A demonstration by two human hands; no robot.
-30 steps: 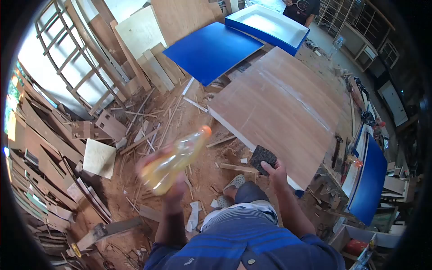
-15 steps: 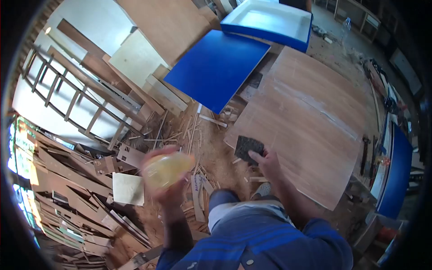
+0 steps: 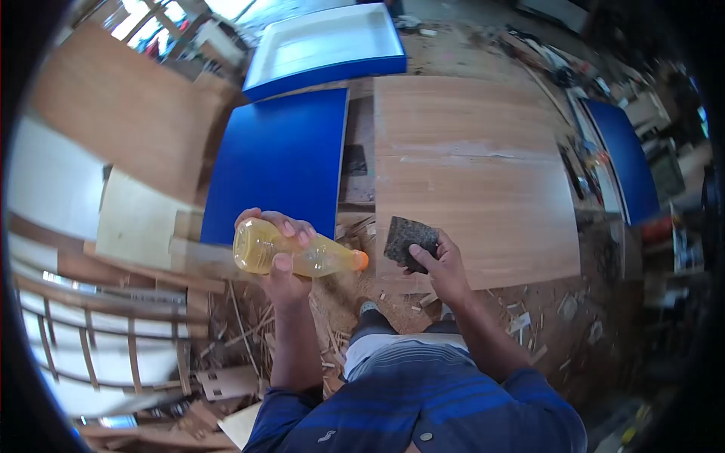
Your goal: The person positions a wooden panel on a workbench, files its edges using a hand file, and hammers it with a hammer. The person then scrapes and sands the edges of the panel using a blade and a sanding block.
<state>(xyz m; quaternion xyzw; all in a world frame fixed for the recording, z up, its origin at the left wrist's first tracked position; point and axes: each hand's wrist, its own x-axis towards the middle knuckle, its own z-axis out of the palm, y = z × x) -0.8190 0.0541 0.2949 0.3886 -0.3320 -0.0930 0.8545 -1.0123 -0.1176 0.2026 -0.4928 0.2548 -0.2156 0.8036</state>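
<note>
A clear plastic bottle (image 3: pixel 319 258) of yellowish liquid lies tilted nearly sideways in my left hand (image 3: pixel 284 285), its orange cap pointing right and slightly down. The fingers wrap over the bottle and the thumb presses from below. My right hand (image 3: pixel 448 270) pinches a dark grey, speckled flat pad (image 3: pixel 408 237), thumb on its face. It is held above the near left edge of a light brown wooden panel (image 3: pixel 483 196). What exactly the pad is made of I cannot make out.
A blue panel (image 3: pixel 276 158) lies left of the wooden one, with a blue-edged white tray-like box (image 3: pixel 325 45) behind it. Another blue panel (image 3: pixel 623 158) leans at right. Wood scraps and sawdust cover the floor; boards and a slatted frame (image 3: pixel 113 332) stand left.
My view has turned right, bringing the panels more squarely ahead. The bottle, blurred before, now shows clearly, with its cap toward the right. Both hands keep their hold.
</note>
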